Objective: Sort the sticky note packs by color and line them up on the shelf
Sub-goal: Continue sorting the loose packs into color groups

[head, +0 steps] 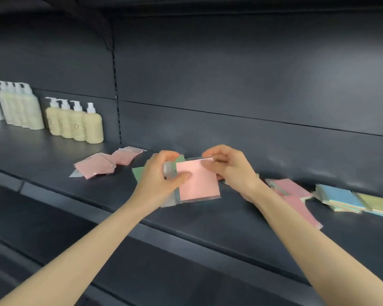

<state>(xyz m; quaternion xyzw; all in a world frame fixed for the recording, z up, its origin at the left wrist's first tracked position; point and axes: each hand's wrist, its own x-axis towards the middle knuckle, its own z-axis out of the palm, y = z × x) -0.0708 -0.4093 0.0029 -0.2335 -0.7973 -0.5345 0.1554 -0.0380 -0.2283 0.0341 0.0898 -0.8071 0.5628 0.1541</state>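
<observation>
Both hands hold one pink square sticky note pack in clear plastic wrap (198, 180). My left hand (161, 175) grips its left edge, with the thumb pressed on the pink face. My right hand (228, 171) pinches the top right corner. The pack is lifted just above the dark metal shelf (230, 219), near the middle, over a green paper pack (138, 173) that lies flat under it.

I think this is the sorting step: the pink one is in hand and must go with its own color. Some flat pink wrapped packs (95, 167) lie near on the left. So the next move should carry it there and set it down beside them, straight in a row. More mixed packs wait on the right: pink ones (294, 191), a blue one (338, 195) and a yellow-green one (379, 204).

The held pack looks thin, flat and shiny, with loose wrap sticking out on its left side. It may be slippery.
</observation>
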